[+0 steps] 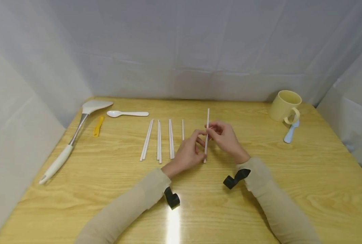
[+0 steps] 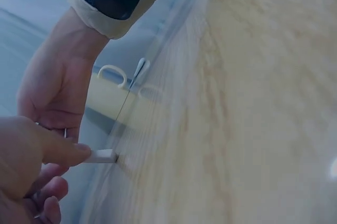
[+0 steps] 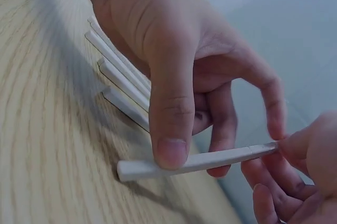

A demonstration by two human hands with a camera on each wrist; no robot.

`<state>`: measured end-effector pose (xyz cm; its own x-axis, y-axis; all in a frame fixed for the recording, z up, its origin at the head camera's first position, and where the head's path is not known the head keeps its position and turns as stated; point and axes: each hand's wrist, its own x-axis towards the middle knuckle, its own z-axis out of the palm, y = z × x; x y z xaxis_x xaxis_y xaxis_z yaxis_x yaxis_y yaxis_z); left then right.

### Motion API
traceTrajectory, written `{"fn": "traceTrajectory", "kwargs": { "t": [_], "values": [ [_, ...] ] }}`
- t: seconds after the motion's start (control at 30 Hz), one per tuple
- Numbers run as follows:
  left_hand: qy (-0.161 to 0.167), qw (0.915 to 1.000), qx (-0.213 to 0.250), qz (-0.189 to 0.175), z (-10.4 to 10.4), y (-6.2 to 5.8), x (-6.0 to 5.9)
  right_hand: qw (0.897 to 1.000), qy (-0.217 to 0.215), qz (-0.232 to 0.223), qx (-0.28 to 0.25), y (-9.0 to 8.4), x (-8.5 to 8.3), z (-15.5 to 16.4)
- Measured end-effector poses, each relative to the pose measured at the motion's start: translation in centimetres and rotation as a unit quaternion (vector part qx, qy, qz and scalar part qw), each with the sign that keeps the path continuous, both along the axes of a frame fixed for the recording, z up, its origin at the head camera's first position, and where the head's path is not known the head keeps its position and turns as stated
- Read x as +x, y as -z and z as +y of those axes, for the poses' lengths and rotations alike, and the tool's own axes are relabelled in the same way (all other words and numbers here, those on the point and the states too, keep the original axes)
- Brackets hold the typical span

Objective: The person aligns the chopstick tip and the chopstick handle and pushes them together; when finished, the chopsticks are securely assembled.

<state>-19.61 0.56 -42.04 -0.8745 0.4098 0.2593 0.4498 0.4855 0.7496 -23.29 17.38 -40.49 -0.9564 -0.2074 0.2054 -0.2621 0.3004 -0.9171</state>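
Head view: left hand (image 1: 189,153) and right hand (image 1: 226,137) pinch one chopstick (image 1: 207,122).

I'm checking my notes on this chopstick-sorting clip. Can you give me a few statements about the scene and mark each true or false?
1. Both hands hold one white plastic chopstick: the left hand and the right hand pinch it together. True.
2. The pale yellow ceramic mug lies tipped on its side. False: it stands upright at the wooden table's far right.
3. Other white chopsticks lie in a row left of the hands. True.
4. The small white plastic spoon sits inside the mug. False: it lies on the table, far left.
5. A long white-handled ladle lies at the left edge. True.
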Motion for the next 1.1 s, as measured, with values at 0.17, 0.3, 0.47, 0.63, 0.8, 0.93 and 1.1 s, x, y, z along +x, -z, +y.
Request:
{"fn": "traceTrajectory", "kwargs": {
  "t": [0.17,0.3,0.47,0.63,0.8,0.93,1.1],
  "values": [
    [0.029,0.9996,0.004,0.004,-0.5,0.2,-0.4,1.000,-0.001,-0.017,0.005,0.5,-0.1,0.0],
    [0.029,0.9995,-0.011,-0.007,-1.1,0.2,-0.6,0.999,-0.008,-0.032,0.014,0.6,0.2,0.3],
    [0.006,0.9991,-0.039,-0.012,-2.0,0.0,-1.0,0.999,0.004,-0.046,0.028,0.2,0.4,1.2],
    [-0.015,0.9953,-0.095,0.001,-2.6,-0.1,-1.4,0.998,0.022,-0.044,0.026,-0.2,0.3,2.2],
    [-0.050,0.9816,-0.184,0.006,-3.0,-0.1,-1.5,0.998,0.021,-0.053,0.022,-0.1,0.3,3.2],
    [-0.055,0.9762,-0.209,0.015,-3.2,0.0,-1.7,0.997,0.021,-0.071,0.022,0.2,0.4,4.0],
    [-0.060,0.9755,-0.211,0.009,-3.2,-0.1,-1.8,0.997,0.027,-0.075,0.022,0.5,0.6,5.0]
  ]
}}
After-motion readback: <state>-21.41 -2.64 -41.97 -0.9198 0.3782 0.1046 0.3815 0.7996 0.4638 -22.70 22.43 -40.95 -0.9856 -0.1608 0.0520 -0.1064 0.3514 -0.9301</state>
